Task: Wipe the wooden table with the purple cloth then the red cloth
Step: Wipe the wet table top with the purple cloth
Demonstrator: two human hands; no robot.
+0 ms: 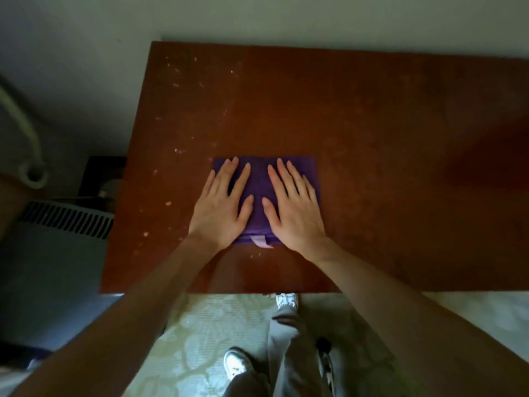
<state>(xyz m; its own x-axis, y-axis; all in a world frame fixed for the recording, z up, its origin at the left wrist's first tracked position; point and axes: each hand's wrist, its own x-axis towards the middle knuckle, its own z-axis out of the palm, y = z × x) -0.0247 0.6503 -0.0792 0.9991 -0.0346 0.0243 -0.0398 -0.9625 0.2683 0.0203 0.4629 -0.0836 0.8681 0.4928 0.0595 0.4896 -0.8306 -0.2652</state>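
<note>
A folded purple cloth lies flat on the reddish-brown wooden table, near the front edge and left of centre. A pale label sticks out from its near edge. My left hand presses flat on the cloth's left half with fingers straight and spread. My right hand presses flat on the right half in the same way. Pale crumbs and specks dot the table's left part. No red cloth is in view.
A white heater with a dark grille stands left of the table, with a pale pipe above it. The wall runs behind the table's far edge. My legs and shoes stand on a patterned floor by the front edge.
</note>
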